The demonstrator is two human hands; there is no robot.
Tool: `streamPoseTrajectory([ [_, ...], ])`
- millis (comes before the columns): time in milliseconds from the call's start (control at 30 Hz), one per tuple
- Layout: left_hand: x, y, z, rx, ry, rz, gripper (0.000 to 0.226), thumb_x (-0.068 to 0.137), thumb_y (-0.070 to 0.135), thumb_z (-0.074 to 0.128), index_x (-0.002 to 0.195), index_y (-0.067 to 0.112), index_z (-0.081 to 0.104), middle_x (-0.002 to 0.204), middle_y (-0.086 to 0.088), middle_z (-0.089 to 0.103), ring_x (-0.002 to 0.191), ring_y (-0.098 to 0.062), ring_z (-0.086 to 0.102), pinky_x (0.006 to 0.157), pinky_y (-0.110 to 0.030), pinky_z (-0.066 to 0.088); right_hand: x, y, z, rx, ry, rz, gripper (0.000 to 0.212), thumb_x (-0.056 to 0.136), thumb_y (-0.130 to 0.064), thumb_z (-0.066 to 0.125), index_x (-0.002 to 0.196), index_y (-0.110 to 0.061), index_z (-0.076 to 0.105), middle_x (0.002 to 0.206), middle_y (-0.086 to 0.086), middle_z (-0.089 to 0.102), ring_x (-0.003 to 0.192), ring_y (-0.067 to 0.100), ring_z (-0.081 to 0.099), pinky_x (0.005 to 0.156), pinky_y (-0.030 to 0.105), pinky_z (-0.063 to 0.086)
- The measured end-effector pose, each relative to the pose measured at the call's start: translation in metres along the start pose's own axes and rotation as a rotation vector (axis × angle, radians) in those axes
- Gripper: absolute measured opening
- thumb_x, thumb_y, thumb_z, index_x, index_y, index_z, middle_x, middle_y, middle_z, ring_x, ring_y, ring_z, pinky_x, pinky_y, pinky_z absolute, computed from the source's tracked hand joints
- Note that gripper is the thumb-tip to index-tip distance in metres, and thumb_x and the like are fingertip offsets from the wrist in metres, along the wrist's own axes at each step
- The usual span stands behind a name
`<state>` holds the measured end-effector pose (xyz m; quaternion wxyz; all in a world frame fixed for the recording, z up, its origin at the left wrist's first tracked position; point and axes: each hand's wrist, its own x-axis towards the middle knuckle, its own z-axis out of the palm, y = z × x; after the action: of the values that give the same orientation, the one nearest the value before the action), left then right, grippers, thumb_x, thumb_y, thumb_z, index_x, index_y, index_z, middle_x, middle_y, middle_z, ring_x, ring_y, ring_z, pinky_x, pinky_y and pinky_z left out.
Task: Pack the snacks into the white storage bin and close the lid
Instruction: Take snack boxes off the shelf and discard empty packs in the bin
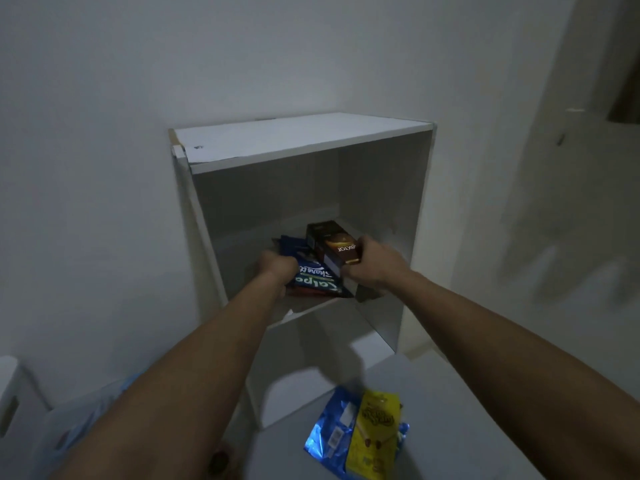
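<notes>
Both my arms reach into the upper compartment of a white shelf unit (304,140). My right hand (375,263) grips a dark brown snack box (332,245) at its near end. My left hand (277,266) holds the left edge of a stack of blue snack packets (317,277) lying on the shelf board. Lower down, a blue packet (332,431) and a yellow packet (375,434) lie on a pale flat surface (467,410) at the bottom right. Whether that surface is the bin I cannot tell.
The shelf unit stands against a white wall, with an open lower compartment (311,358) beneath the board. A white object with a slot handle (14,393) sits at the far left edge. A light blue plastic item (90,410) lies under my left forearm.
</notes>
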<state>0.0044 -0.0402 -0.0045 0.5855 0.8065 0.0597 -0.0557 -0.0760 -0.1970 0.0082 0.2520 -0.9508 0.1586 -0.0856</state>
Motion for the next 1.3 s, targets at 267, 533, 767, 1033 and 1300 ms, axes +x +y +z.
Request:
streamPoseTrajectory([
  [267,-0.051,0.003,-0.004,0.115,-0.172,0.375,0.050,0.082,-0.008,0.050,0.130,0.005,0.053,0.123,-0.013,0.061,0.111,-0.029,0.059,0.092,-0.028,0.046,-0.073,0.017,-0.028,-0.031,0.117,0.131,0.058,0.076,-0.045,0.073,0.122,-0.023,0.047,0.107,0.003,0.060,0.085,0.019,0.055,0.071,0.031,0.047],
  [533,-0.138,-0.026,0.010,0.300,-0.375,0.468,0.047,0.084,-0.002,0.055,0.130,0.005,0.055,0.129,-0.015,0.060,0.115,-0.030,0.058,0.090,-0.028,0.046,-0.181,0.055,-0.033,-0.078,0.176,0.374,0.058,0.071,-0.050,0.072,0.117,-0.024,0.050,0.113,0.006,0.063,0.089,0.023,0.058,0.073,0.034,0.050],
  [767,-0.204,-0.053,0.045,0.402,-0.579,0.527,0.040,0.086,-0.002,0.055,0.125,0.002,0.057,0.121,-0.017,0.062,0.107,-0.032,0.060,0.091,-0.039,0.052,-0.259,0.099,-0.032,-0.058,0.162,0.580,0.058,0.070,-0.050,0.072,0.116,-0.025,0.049,0.112,0.005,0.062,0.093,0.023,0.060,0.082,0.040,0.055],
  [1033,-0.253,-0.092,0.102,0.559,-0.735,0.610,0.033,0.084,0.002,0.055,0.115,0.011,0.064,0.124,-0.017,0.062,0.111,-0.033,0.059,0.092,-0.039,0.049,-0.328,0.164,-0.023,-0.030,0.137,0.742,0.057,0.070,-0.050,0.072,0.116,-0.023,0.049,0.112,0.006,0.063,0.091,0.023,0.061,0.080,0.038,0.057],
  [1300,-0.303,-0.164,0.165,0.738,-0.850,0.546,0.034,0.086,0.003,0.055,0.120,0.002,0.061,0.123,-0.020,0.061,0.110,-0.034,0.060,0.092,-0.042,0.052,-0.388,0.245,0.016,0.016,0.024,0.869,0.056,0.067,-0.051,0.071,0.111,-0.022,0.052,0.108,0.006,0.065,0.092,0.025,0.061,0.078,0.037,0.055],
])
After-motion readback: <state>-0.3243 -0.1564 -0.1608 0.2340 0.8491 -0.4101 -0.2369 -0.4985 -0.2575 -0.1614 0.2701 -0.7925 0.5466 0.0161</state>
